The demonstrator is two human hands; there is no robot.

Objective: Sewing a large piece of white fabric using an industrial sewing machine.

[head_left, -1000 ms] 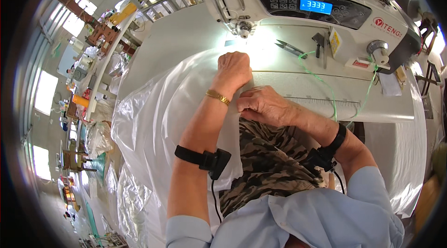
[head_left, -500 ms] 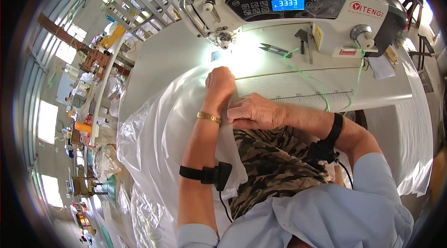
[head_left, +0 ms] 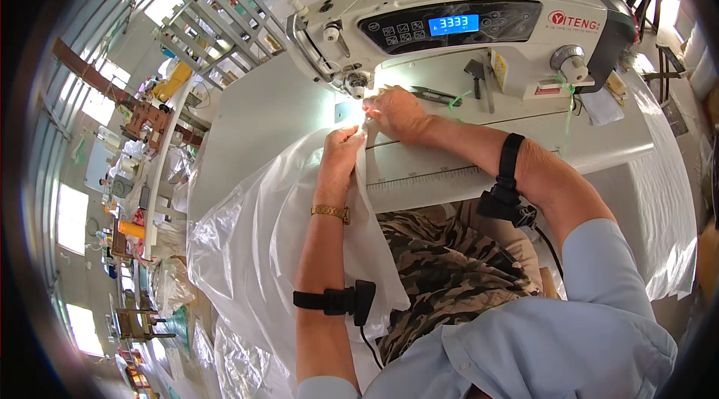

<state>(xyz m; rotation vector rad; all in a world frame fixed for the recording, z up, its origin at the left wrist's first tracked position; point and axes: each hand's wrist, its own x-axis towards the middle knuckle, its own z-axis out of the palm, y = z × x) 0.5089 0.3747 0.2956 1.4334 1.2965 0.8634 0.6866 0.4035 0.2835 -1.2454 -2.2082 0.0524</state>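
Near: translucent white plastic sheet point(head_left: 247, 249) draping off bench point(head_left: 247, 129) edge onto lap, billowing in loose folds. Judging light, limp, slippery; prone to sliding and bunching, so pinching at edge, close to needle, suiting best.

Mid: left hand point(head_left: 341, 152) bunching sheet edge, fingers closed on it. Right hand point(head_left: 397, 114) pressing sheet corner flat just beside, fingers narrow, pinching material.

Far: white sewing machine point(head_left: 464, 17) standing behind, presser foot point(head_left: 358, 88) nearly touching fingertips. Snips point(head_left: 434, 95) lying under machine arm.
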